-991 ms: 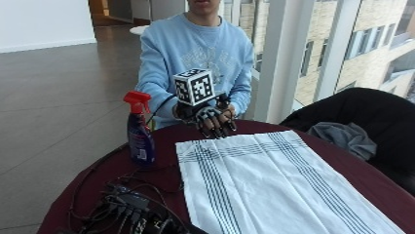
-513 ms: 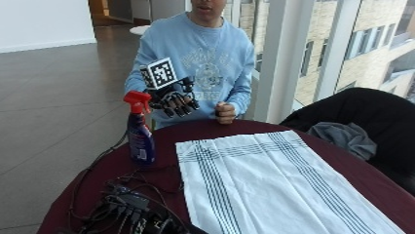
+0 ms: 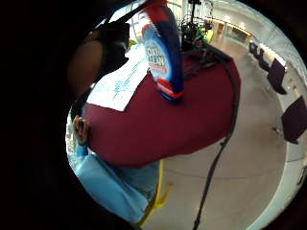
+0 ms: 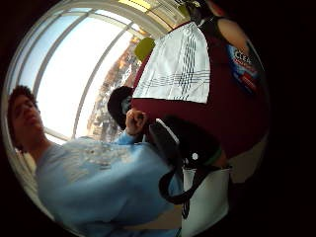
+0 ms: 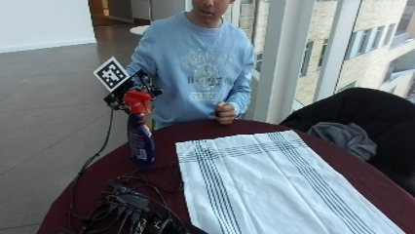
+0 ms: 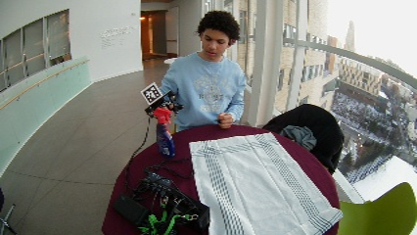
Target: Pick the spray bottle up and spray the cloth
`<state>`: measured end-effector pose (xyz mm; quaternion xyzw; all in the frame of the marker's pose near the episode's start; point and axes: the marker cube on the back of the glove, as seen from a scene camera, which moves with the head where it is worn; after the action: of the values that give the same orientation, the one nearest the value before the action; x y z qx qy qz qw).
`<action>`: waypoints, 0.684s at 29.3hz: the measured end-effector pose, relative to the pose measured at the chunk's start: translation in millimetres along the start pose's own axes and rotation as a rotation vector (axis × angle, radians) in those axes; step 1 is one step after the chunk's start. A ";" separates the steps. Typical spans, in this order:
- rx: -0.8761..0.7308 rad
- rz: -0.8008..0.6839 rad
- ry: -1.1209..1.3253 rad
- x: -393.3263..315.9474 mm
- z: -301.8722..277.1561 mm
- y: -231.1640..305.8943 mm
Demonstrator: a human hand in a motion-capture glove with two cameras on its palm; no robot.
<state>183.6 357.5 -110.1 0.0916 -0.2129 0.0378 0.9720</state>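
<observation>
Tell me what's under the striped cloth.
The white striped cloth lies flat on the round dark red table, which shows all around it. Nothing bulges the cloth, but whatever flat thing it might cover cannot be seen.

spray bottle [image 5: 141,139] on table [image 5: 195,130] | cloth [image 5: 272,185] beside | hand [image 5: 133,87] above bottle

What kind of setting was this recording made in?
Probably an upper-floor corridor or lobby of a modern building, not a kitchen. Tall glass windows overlook city buildings, a long tiled floor runs beside a round maroon table, and a green chair stands nearby.
</observation>
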 end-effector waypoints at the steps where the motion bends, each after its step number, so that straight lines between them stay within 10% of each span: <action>1: 0.033 -0.014 -0.034 6.5 -1.2 -2.0; 20: 0.049 0.165 -0.577 97.0 7.6 -57.2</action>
<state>274.9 303.3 -71.8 0.1044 -0.4860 0.0945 0.8626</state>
